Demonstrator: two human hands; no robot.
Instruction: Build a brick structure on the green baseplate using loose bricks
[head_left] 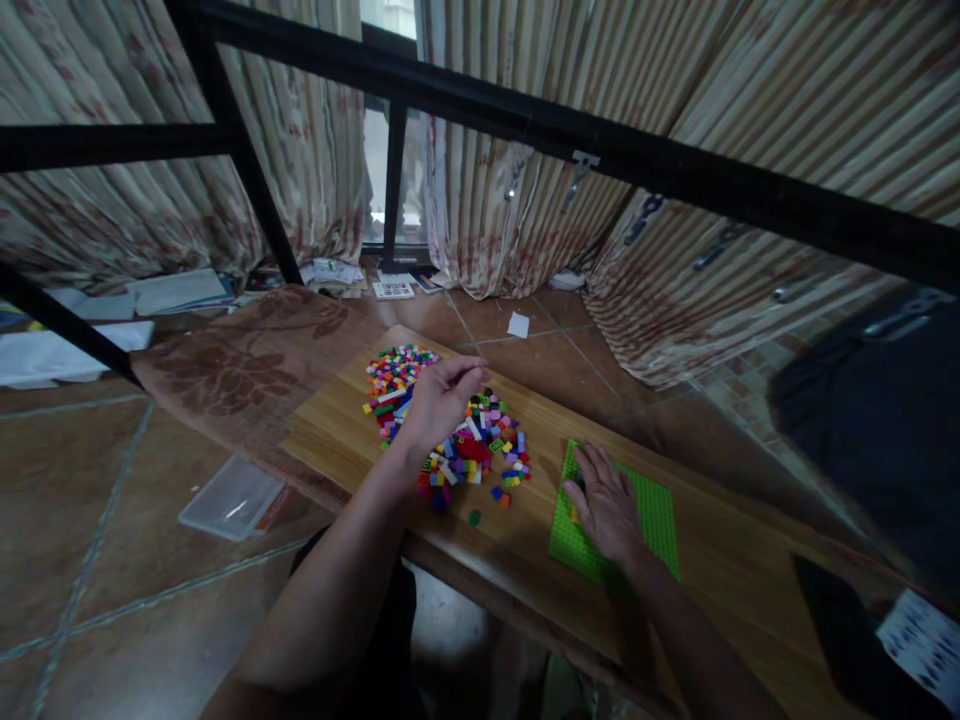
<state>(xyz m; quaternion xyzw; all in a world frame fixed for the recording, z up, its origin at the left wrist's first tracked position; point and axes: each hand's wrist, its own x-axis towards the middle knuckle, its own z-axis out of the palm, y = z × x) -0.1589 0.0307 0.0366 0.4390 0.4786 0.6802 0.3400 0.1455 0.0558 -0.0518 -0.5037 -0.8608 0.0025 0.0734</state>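
Note:
My left hand (441, 400) hovers over a heap of small colourful building bricks (480, 450) on the wooden board. Its thumb and fingertips are pinched together; whatever they hold, if anything, is too small to make out. On the green baseplate (656, 510) rests my right hand (606, 500), palm down, with its fingers stretched out. A yellow brick (574, 513) shows beside the right thumb, partly covered by the hand. Near the heap's front edge lie a loose green brick (474, 517) and an orange brick (505, 500).
The wooden board (720, 560) lies over a brown patterned cloth (255, 350). A dark flat object (847, 620) and a printed sheet (922, 645) sit at the right end. Black metal bars (525, 115) cross in front of curtains. A clear plastic lid (232, 497) lies on the tiled floor.

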